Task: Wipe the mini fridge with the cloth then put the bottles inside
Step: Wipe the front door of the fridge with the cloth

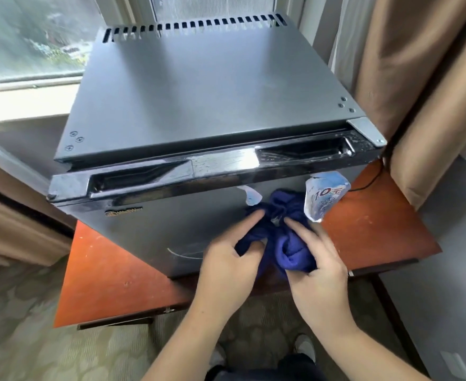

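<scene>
A black mini fridge [198, 86] stands on a reddish wooden table, seen from above, with its door shut and facing me. A bunched dark blue cloth [286, 237] is pressed against the door front, right of centre. My left hand [231, 259] grips the cloth's left side, and my right hand [319, 259] holds its right side. A peeling blue and white sticker [322, 196] hangs off the door just above the cloth. No bottles are in view.
The wooden table [377, 224] juts out on both sides of the fridge. A window [33, 37] lies behind on the left, brown curtains [418, 78] hang on the right. A black cable [369, 182] runs along the table's right side. Patterned carpet below.
</scene>
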Tool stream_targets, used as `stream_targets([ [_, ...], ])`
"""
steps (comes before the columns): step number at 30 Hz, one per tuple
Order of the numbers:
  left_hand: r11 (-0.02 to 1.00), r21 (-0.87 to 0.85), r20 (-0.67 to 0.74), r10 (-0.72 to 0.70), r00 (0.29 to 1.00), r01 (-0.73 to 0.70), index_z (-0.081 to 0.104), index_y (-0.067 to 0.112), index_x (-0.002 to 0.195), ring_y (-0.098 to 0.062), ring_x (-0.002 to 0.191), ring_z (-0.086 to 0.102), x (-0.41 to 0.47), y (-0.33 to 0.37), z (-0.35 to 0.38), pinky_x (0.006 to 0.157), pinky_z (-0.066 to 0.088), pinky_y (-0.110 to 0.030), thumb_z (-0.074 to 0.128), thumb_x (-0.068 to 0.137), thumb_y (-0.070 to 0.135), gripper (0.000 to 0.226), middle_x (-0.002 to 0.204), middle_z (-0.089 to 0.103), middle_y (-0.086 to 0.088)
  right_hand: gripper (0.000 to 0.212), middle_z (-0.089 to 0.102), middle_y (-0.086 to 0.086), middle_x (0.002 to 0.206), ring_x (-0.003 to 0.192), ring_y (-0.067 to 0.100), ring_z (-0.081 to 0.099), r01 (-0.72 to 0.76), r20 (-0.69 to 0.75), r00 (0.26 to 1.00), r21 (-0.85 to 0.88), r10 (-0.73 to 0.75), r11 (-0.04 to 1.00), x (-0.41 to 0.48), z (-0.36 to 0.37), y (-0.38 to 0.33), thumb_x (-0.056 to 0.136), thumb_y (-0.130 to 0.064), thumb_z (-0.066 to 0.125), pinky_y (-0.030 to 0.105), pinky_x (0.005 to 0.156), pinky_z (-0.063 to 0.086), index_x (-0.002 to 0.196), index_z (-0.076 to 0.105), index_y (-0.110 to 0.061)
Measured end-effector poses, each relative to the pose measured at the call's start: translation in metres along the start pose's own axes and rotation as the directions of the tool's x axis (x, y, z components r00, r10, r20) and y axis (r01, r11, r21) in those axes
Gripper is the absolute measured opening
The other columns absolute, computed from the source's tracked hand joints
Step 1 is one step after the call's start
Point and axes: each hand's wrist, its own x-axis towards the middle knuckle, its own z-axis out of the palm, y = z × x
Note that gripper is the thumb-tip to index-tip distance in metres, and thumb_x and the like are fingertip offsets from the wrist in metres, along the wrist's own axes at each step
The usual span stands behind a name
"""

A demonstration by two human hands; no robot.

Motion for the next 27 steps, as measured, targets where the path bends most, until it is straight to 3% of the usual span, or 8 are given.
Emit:
stream_targets([
  [3, 0.999, -0.008, 0.010, 0.052, 0.999, -0.052, 0.071, 0.045, 0.119, 0.006, 0.108, 0.068, 0.005, 0.001, 0.000, 0.095, 0.052, -0.013, 0.065, 0.089, 0.001, 0.053, 0.112, 0.075, 0.025, 0.077, 0.054, -0.018, 0.137, 0.132, -0.007, 0.050, 0.026, 0.004, 1.000, -0.015, -0.026, 1.000, 0.004, -0.006, 0.002, 0.073, 0.020, 0.076, 0.013, 0.110, 0.039, 0.131, 0.065, -0.029],
  [6, 0.998, -0.021, 0.031, -0.054, 0.998, 0.055, 0.072, 0.051, 0.105, 0.004, 0.102, 0.071, 0.018, -0.026, 0.009, 0.090, 0.053, -0.013, 0.066, 0.086, 0.000, 0.055, 0.106, 0.077, 0.023, 0.070, 0.058, -0.010, 0.137, 0.132, -0.003, 0.052, -0.035, 0.073, 0.997, 0.004, 0.035, 0.999, -0.004, 0.000, 0.029, 0.072, 0.022, 0.073, 0.014, 0.110, 0.040, 0.130, 0.068, -0.016],
  [8, 0.989, -0.022, 0.033, -0.148, 0.988, 0.149, 0.074, 0.046, 0.104, 0.001, 0.101, 0.072, 0.023, -0.054, 0.017, 0.087, 0.054, -0.013, 0.065, 0.088, -0.001, 0.051, 0.103, 0.078, 0.021, 0.066, 0.057, -0.013, 0.137, 0.130, -0.006, 0.051, -0.146, 0.136, 0.980, -0.001, 0.145, 0.989, -0.011, 0.010, 0.052, 0.076, 0.016, 0.074, 0.014, 0.109, 0.040, 0.129, 0.068, -0.022],
  [12, 0.945, -0.038, -0.001, -0.324, 0.946, 0.324, 0.076, 0.036, 0.106, -0.008, 0.099, 0.075, 0.032, -0.108, 0.034, 0.098, 0.058, -0.039, 0.066, 0.090, 0.000, 0.040, 0.102, 0.080, 0.009, 0.050, 0.065, -0.012, 0.129, 0.123, 0.001, 0.060, -0.359, 0.268, 0.899, -0.002, 0.347, 0.933, -0.020, 0.028, 0.092, 0.084, -0.001, 0.076, 0.036, 0.108, 0.049, 0.124, 0.070, -0.030],
  [15, 0.936, -0.020, -0.015, -0.352, 0.936, 0.351, 0.078, 0.040, 0.097, -0.010, 0.096, 0.076, 0.044, -0.124, 0.059, 0.097, 0.058, -0.044, 0.066, 0.086, 0.001, 0.042, 0.098, 0.081, 0.009, 0.048, 0.066, -0.019, 0.123, 0.118, -0.003, 0.061, -0.387, 0.229, 0.898, 0.006, 0.375, 0.922, -0.020, 0.021, 0.108, 0.084, 0.003, 0.073, 0.026, 0.104, 0.050, 0.119, 0.071, -0.028],
  [19, 0.962, -0.067, 0.067, -0.261, 0.963, 0.266, 0.077, 0.022, 0.118, -0.006, 0.103, 0.073, 0.053, -0.109, 0.105, 0.102, 0.056, -0.037, 0.068, 0.087, 0.007, 0.035, 0.108, 0.078, 0.009, 0.053, 0.064, -0.013, 0.129, 0.121, -0.011, 0.055, -0.391, 0.044, 0.918, -0.051, 0.394, 0.919, -0.011, -0.012, 0.120, 0.084, 0.010, 0.064, 0.007, 0.101, 0.041, 0.127, 0.068, -0.022],
  [23, 0.976, -0.070, 0.093, -0.201, 0.975, 0.208, 0.076, 0.023, 0.118, -0.003, 0.106, 0.072, 0.059, -0.099, 0.130, 0.104, 0.054, -0.035, 0.069, 0.086, 0.014, 0.035, 0.111, 0.078, 0.010, 0.050, 0.063, -0.008, 0.134, 0.126, 0.003, 0.057, -0.375, -0.010, 0.926, -0.130, 0.377, 0.918, 0.013, -0.039, 0.134, 0.084, 0.004, 0.067, 0.021, 0.110, 0.044, 0.130, 0.067, -0.016],
  [27, 0.960, -0.155, 0.069, -0.227, 0.972, 0.235, 0.076, 0.029, 0.113, -0.003, 0.101, 0.072, 0.048, -0.096, 0.112, 0.097, 0.054, -0.028, 0.068, 0.093, 0.002, 0.035, 0.104, 0.078, 0.013, 0.049, 0.066, -0.006, 0.134, 0.125, 0.003, 0.059, -0.367, 0.056, 0.926, -0.109, 0.374, 0.924, 0.011, -0.035, 0.116, 0.083, -0.003, 0.073, 0.028, 0.109, 0.047, 0.129, 0.069, -0.018],
])
